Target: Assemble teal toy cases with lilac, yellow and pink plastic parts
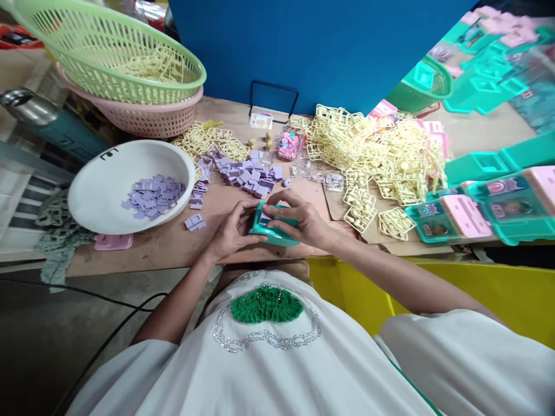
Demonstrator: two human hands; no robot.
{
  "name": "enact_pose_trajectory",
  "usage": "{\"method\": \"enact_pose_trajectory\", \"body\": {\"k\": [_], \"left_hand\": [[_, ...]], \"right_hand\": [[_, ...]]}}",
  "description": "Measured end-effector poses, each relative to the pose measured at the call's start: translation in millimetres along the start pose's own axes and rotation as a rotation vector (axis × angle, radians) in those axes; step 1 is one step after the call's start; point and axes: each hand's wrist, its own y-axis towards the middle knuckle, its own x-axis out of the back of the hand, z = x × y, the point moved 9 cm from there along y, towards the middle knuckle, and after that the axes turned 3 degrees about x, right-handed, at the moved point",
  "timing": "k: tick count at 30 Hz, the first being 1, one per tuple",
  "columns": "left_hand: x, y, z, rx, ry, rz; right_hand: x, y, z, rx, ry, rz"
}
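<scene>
Close to the table's front edge, a teal plastic box [281, 238] lies between my two hands. My left hand [234, 230] grips its left end, thumb along the near side and fingers at the far side. From the right, my right hand [306, 222] reaches over the box with fingers bent, pressing a small purple piece [264, 218] at its left part. The fingers partly hide that piece and the box top. Loose purple plastic pieces [251, 174] are heaped just beyond, and one purple piece [195, 222] lies left of my left hand.
A white bowl [87, 190] with purple pieces stands left, below stacked green [130, 34] and pink baskets [143, 118]. Cream plastic frames [368, 144] pile up at right, beside teal-and-pink boxes [498, 214]. A blue panel [303, 52] rises behind; a bottle [47, 115] leans far left.
</scene>
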Motion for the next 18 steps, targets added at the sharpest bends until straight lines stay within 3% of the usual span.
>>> {"method": "enact_pose_trajectory", "body": {"k": [5, 11, 18], "left_hand": [[-1.4, 0, -4, -0.008, 0.006, -0.025], [-1.0, -2, -1, -0.007, 0.022, -0.057], [3.3, -1, 3, -0.013, 0.068, -0.087]], "right_hand": [[-4, -3, 9, 0.095, -0.079, 0.007], [0, -10, 10, -0.021, -0.077, -0.047], [-17, -15, 14, -0.009, -0.179, -0.022]]}}
